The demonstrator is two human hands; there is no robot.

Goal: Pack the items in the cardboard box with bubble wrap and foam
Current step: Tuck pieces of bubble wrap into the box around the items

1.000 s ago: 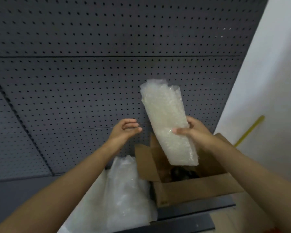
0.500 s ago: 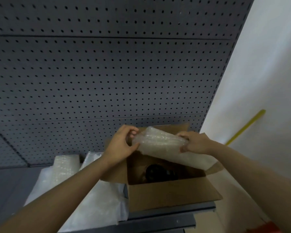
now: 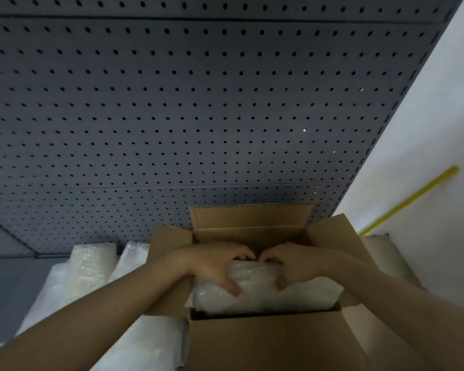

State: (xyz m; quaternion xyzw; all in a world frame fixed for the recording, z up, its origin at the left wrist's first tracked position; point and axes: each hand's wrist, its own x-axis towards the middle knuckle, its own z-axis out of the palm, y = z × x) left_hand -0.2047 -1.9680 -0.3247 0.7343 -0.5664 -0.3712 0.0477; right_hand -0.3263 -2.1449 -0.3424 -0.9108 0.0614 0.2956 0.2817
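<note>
At the lower left of the frame, spare rolls and sheets of bubble wrap (image 3: 91,266) lie on the bench (image 3: 8,295) just beside the cardboard box (image 3: 265,341), probably kept close so more padding is within reach. Behind them a grey pegboard (image 3: 172,116) fills the upper frame. Lower centre, the box stands with its flaps folded outward, which keeps the mouth clear for both arms. The left hand (image 3: 212,269) reaches in, fingers curled over the far edge of a folded bubble wrap pad (image 3: 263,295) and thumb pressed on its top. The right hand (image 3: 292,263) mirrors it, touching the left at the fingertips. Gripping both sides likely lets the pad be pushed down flat over whatever sits below, which is hidden. At far right, a yellow rod (image 3: 413,199) leans on the white wall.
</note>
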